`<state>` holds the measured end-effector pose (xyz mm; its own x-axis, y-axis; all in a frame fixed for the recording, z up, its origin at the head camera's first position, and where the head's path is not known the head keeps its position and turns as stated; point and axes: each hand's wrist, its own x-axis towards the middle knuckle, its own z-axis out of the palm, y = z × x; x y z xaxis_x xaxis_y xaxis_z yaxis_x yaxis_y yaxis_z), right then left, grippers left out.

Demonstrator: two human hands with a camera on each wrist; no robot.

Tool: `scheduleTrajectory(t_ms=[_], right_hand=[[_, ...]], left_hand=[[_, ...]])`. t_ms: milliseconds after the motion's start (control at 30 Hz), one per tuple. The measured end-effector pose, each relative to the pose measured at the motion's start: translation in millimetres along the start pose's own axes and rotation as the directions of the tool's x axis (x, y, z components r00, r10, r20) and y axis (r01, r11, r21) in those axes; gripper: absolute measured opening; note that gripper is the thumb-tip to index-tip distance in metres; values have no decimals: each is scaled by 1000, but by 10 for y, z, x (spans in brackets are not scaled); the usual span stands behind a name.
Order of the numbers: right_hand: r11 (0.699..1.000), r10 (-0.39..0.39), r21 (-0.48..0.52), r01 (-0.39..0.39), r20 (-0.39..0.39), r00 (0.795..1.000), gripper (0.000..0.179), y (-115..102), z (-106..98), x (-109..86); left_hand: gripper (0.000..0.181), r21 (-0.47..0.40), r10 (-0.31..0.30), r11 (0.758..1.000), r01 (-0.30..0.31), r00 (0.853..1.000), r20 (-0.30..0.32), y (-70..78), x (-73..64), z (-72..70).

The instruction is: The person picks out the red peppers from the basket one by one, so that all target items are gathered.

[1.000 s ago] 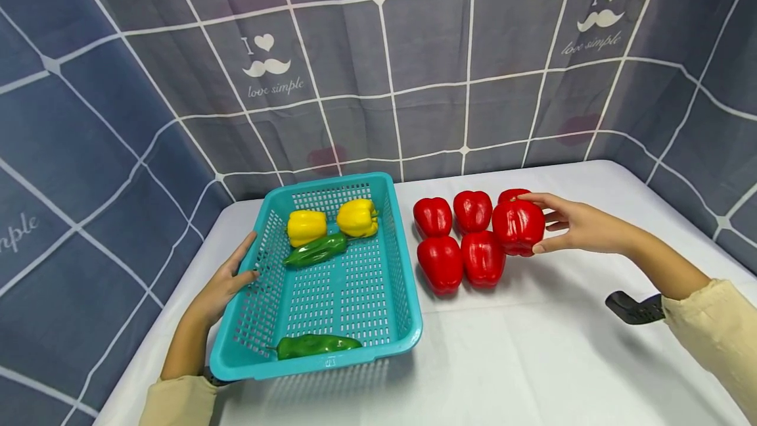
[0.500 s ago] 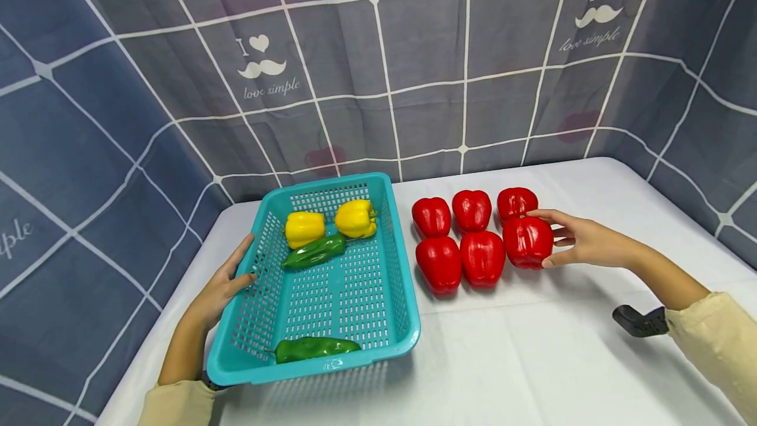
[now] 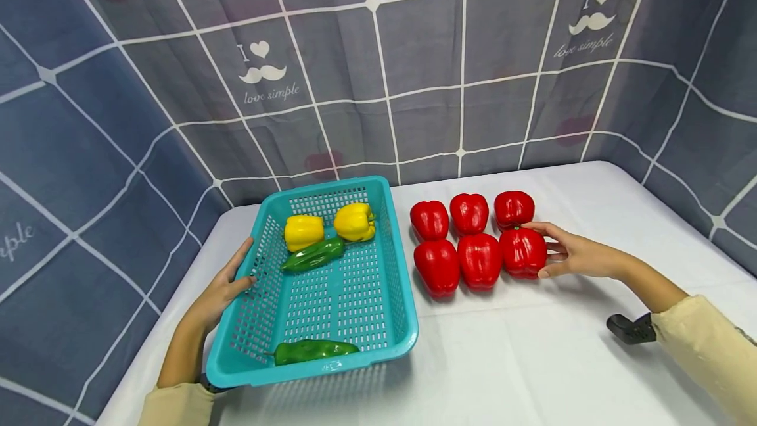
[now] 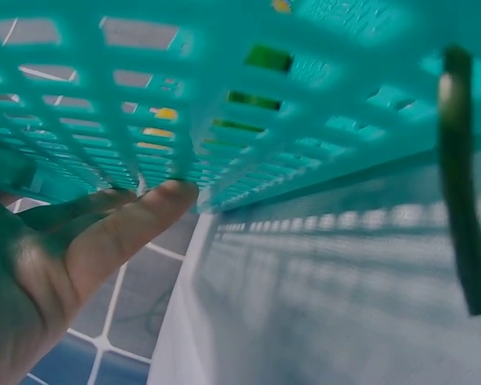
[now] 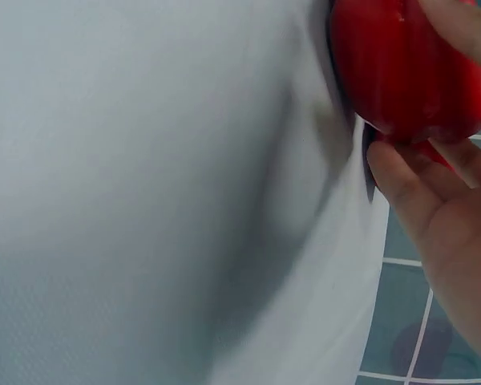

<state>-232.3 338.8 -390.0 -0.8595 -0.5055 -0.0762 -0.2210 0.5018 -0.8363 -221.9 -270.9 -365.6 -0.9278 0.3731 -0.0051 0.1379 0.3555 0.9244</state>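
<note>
My right hand pinches a red bell pepper between thumb and fingers, at the near right corner of a group of red peppers. The right wrist view shows this pepper with fingertips against it. My left hand rests against the left side of a turquoise plastic basket, its fingers fairly straight; the left wrist view shows a fingertip at the perforated wall. Inside the basket lie two yellow bell peppers and a green pepper at the back, and another green pepper at the front.
The other red bell peppers stand close together in two rows right of the basket. White cloth covers the table. A grey checked curtain surrounds the back and sides. A black strap end sticks out from the right sleeve.
My right hand has brought its red bell pepper nearer and down to the right end of the front row, uncovering the pepper behind. The left hand and basket have hardly moved.
</note>
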Motion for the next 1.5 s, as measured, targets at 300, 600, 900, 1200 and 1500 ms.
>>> scheduleTrajectory(t_ms=[300, 600, 900, 1200, 1500], right_hand=[[997, -6, -71, 5, -12, 1000, 84, 7, -23, 28], [991, 30, -130, -36, -43, 999, 86, -38, -200, -45], [941, 148, -275, -196, -185, 971, 80, -109, -654, -198], [850, 96, -456, -263, -358, 929, 93, -623, -893, 86], [753, -57, -626, -202, -368, 928, 97, -1138, -468, 293]], left_hand=[[72, 25, -8, 1000, 8, 1000, 4, 18, 2, -10], [70, 61, -27, 998, 28, 1000, -13, 73, 10, -4], [73, 230, -58, 971, 64, 998, -33, 117, 44, -39], [85, 467, -27, 884, 12, 999, 25, 270, 33, -107], [82, 713, -52, 696, 85, 996, -68, 750, 13, -146]])
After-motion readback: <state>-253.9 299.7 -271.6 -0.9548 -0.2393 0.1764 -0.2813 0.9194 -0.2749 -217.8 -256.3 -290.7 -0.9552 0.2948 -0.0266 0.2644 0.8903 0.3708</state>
